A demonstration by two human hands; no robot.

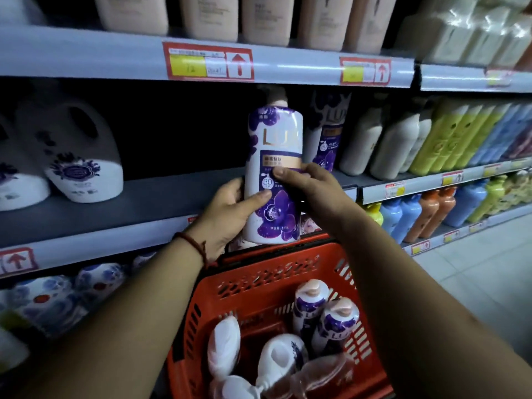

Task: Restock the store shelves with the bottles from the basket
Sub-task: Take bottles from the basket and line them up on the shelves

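Observation:
A tall white bottle with purple flowers (273, 156) is upright in front of the middle shelf (138, 208). My left hand (227, 208) grips its lower left side. My right hand (305, 182) holds its right side, thumb across the label. A matching purple bottle (328, 133) stands on the shelf just behind. Below my arms sits the red basket (259, 283), holding two purple-capped bottles (325, 315) and several white ones (224, 349).
Large white jugs with blue prints (74, 156) stand at the left of the same shelf, with a dark gap between them and the held bottle. White, yellow and blue bottles (431, 139) fill the shelf to the right. Peach bottles (264, 18) line the shelf above.

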